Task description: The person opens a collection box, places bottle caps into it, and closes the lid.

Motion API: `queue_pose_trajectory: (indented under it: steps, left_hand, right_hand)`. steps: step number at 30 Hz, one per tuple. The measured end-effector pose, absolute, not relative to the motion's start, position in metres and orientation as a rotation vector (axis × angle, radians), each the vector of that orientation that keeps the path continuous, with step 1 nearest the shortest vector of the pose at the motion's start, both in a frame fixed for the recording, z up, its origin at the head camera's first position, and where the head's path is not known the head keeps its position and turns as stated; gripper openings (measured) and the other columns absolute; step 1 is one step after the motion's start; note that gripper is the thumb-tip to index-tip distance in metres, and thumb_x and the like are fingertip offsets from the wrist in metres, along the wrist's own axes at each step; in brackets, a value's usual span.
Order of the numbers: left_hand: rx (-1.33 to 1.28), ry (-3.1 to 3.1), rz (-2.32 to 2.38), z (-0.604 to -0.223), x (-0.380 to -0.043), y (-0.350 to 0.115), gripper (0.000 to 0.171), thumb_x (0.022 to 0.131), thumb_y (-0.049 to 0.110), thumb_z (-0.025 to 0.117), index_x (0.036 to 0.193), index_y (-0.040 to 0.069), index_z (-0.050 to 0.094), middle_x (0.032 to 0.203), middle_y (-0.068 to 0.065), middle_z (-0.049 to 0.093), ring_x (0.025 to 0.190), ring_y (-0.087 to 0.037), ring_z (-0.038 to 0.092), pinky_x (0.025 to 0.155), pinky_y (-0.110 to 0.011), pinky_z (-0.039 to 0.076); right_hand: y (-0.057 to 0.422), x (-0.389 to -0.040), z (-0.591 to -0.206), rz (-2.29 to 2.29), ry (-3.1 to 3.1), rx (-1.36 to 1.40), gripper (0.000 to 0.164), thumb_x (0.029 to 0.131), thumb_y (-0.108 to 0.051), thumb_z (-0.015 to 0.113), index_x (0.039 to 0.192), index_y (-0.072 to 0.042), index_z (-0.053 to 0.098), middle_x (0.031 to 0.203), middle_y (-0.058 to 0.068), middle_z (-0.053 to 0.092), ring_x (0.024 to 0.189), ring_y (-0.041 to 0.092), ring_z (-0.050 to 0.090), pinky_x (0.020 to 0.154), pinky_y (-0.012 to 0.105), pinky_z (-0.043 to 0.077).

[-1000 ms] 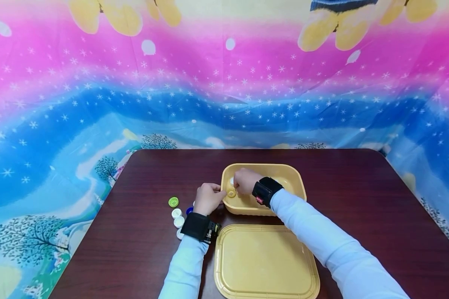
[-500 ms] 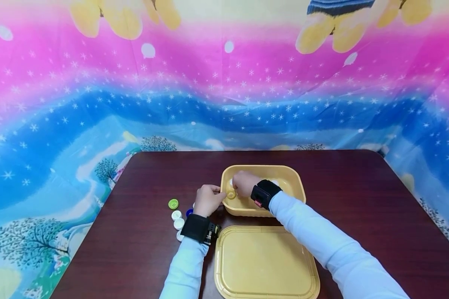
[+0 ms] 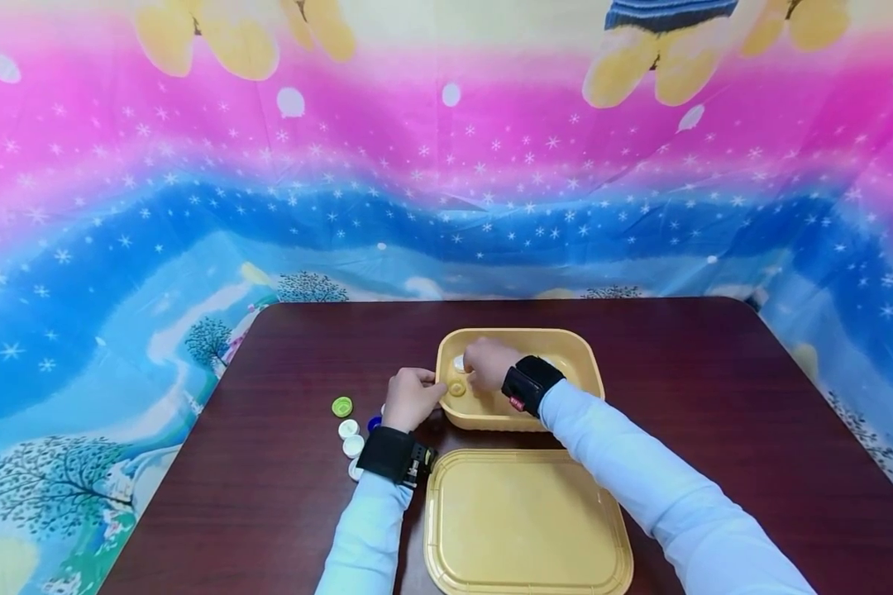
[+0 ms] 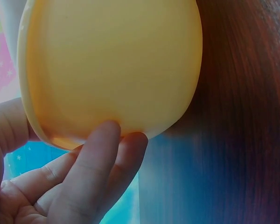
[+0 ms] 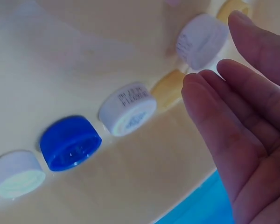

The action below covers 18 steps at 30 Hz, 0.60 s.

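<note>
My left hand (image 3: 411,398) grips the left end wall of a yellow plastic box (image 3: 522,421). In the left wrist view, its fingers (image 4: 95,158) lie against the outside of the wall and the thumb is at the rim. Inside the box is my right hand (image 3: 489,364), its fingertips hidden in the head view. The right wrist view shows that hand (image 5: 233,70) with thumb and fingers apart, near a white bottle cap (image 5: 203,39). A row of caps lines the box: yellow (image 5: 168,88), printed white (image 5: 128,109), blue (image 5: 70,142) and white (image 5: 17,172).
On the dark table left of my left hand lie a green cap (image 3: 341,406), several white caps (image 3: 353,446) and a blue cap (image 3: 374,423), some partly hidden. A yellow lid (image 3: 528,521) lies flat in front of the box.
Slightly more of the white cap shows beside my right fingers inside the box. My left hand keeps its hold on the wall. The head view has shifted slightly.
</note>
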<state>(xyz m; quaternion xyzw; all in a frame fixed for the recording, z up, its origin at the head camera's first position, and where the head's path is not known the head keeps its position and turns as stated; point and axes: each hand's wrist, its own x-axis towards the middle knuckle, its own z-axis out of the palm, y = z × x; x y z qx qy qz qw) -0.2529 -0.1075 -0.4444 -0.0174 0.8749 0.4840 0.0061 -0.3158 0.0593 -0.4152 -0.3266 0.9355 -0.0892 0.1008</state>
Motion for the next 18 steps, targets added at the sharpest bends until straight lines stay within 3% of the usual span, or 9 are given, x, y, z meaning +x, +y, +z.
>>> queue_pose_trajectory:
  steps: [3, 6, 10, 14, 18]
  left_hand:
    - [-0.047, 2.748, 1.511, -0.444, -0.253, -0.108, 0.018, 0.086, 0.014, 0.069, 0.097, 0.002, 0.075, 0.069, -0.002, 0.068, 0.058, -0.013, 0.066, 0.055, -0.027, 0.054]
    - [-0.055, 2.741, 1.513, -0.445, -0.254, -0.108, 0.017, 0.086, 0.014, 0.069, 0.097, 0.002, 0.075, 0.07, -0.003, 0.068, 0.059, -0.014, 0.066, 0.055, -0.027, 0.054]
    - [-0.059, 2.74, 1.51, -0.445, -0.254, -0.107, 0.018, 0.086, 0.015, 0.069, 0.097, 0.002, 0.075, 0.07, -0.003, 0.068, 0.06, -0.015, 0.066, 0.056, -0.028, 0.053]
    - [-0.067, 2.738, 1.499, -0.444, -0.254, -0.108, 0.019, 0.087, 0.015, 0.069, 0.099, 0.002, 0.075, 0.071, -0.003, 0.068, 0.061, -0.015, 0.066, 0.057, -0.028, 0.054]
    - [-0.079, 2.735, 1.486, -0.444, -0.253, -0.107, 0.02, 0.087, 0.016, 0.068, 0.099, 0.002, 0.075, 0.073, -0.004, 0.07, 0.062, -0.013, 0.066, 0.059, -0.028, 0.054]
  right_hand:
    - [0.063, -0.314, -0.41, -0.281, 2.771, -0.974, 0.02, 0.082, -0.005, 0.074, 0.067, -0.006, 0.06, 0.06, -0.004, 0.038, 0.06, 0.013, 0.033, 0.055, 0.026, 0.027]
    - [0.069, -0.311, -0.403, -0.296, 2.776, -0.944, 0.008, 0.082, -0.01, 0.076, 0.083, -0.003, 0.072, 0.075, 0.0, 0.06, 0.071, 0.015, 0.051, 0.066, 0.027, 0.043]
    - [0.079, -0.306, -0.391, -0.294, 2.794, -0.938, 0.025, 0.079, -0.01, 0.079, 0.102, 0.0, 0.074, 0.103, 0.011, 0.07, 0.092, 0.025, 0.06, 0.085, 0.038, 0.048]
    - [0.093, -0.303, -0.38, -0.322, 2.81, -0.98, 0.021, 0.077, -0.008, 0.08, 0.097, -0.001, 0.075, 0.094, 0.008, 0.07, 0.08, 0.021, 0.055, 0.078, 0.036, 0.045]
    - [0.106, -0.298, -0.371, -0.374, 2.828, -0.933, 0.018, 0.081, -0.011, 0.078, 0.097, -0.003, 0.076, 0.093, 0.008, 0.071, 0.078, 0.018, 0.057, 0.076, 0.034, 0.047]
